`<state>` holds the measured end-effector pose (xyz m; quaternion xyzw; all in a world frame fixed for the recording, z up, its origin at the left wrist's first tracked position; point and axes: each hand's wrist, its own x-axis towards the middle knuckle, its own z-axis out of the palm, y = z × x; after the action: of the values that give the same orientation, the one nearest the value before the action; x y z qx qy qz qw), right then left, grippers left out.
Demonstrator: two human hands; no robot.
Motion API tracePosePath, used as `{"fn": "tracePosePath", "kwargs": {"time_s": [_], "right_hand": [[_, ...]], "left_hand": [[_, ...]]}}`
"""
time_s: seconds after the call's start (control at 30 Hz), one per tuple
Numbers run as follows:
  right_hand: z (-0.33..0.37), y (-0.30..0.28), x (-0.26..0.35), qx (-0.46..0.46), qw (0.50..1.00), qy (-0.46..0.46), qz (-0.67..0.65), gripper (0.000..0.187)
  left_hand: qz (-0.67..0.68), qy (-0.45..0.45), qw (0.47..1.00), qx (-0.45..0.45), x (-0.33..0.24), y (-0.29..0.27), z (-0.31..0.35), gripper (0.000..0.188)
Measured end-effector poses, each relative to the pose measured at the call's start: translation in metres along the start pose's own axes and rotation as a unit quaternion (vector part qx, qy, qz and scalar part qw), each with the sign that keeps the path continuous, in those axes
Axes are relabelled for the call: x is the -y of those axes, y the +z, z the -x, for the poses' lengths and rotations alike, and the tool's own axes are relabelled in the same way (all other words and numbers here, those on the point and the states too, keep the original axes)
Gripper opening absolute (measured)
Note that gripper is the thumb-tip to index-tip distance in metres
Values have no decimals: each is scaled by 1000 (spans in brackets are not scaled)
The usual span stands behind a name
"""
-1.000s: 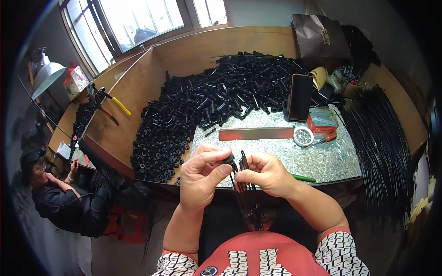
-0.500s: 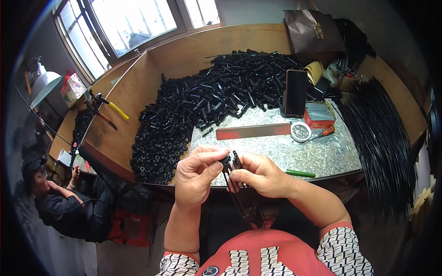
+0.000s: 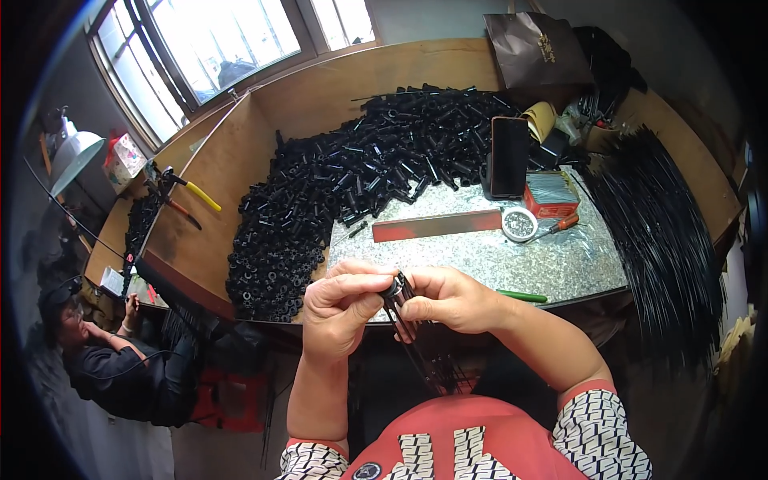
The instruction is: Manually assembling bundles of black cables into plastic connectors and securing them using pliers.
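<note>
Black rods (image 3: 432,364) hang in a bundle by the near edge of the speckled desk (image 3: 448,248). The left hand (image 3: 338,310) has its grip pinched on a round black cap (image 3: 391,290) at their tops; the right hand (image 3: 458,301) clamps its grip on the rods. Beyond, I see heaped black tubes (image 3: 384,156).

Tan wooden bench with raised board walls (image 3: 312,90) carries a pale grey speckled slab (image 3: 568,268). A broad heap of short black tubular parts (image 3: 352,164) curves round the slab's back and left. On slab: long flat reddish-brown bar (image 3: 448,226); round white dish of small bits (image 3: 504,227), just beside bar's right end; red box of thin pale rods (image 3: 552,210); red-handled tool (image 3: 568,222); slender green tool (image 3: 524,296) near front edge; dark upright phone (image 3: 510,158) behind. Right: sheaf of long thin black rods (image 3: 660,248).
</note>
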<state>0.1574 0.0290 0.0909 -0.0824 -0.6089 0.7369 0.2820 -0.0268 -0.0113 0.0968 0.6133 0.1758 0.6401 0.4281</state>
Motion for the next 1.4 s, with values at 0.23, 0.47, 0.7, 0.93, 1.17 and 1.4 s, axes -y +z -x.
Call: {"fn": "tracePosePath", "kwargs": {"time_s": [0.23, 0.47, 0.7, 0.93, 1.17, 1.4], "right_hand": [[-3, -6, 5, 30, 996, 65, -52, 17], [-5, -7, 2, 26, 996, 63, -51, 16], [-8, -8, -7, 61, 991, 69, -93, 19], [-3, -2, -2, -2, 997, 64, -42, 15], [-6, 9, 0, -244, 903, -65, 347, 21], [-9, 5, -27, -211, 917, -171, 291, 20]], "left_hand": [[90, -55, 994, 4, -3, 9, -2, 28], [83, -50, 995, 20, 6, -1, -3, 29], [134, -84, 983, 93, 7, -12, -8, 26], [155, -106, 977, 104, 5, -11, -15, 48], [-78, -169, 976, -115, -11, 19, -11, 51], [-308, -96, 940, -110, -1, 6, 0, 35]]}}
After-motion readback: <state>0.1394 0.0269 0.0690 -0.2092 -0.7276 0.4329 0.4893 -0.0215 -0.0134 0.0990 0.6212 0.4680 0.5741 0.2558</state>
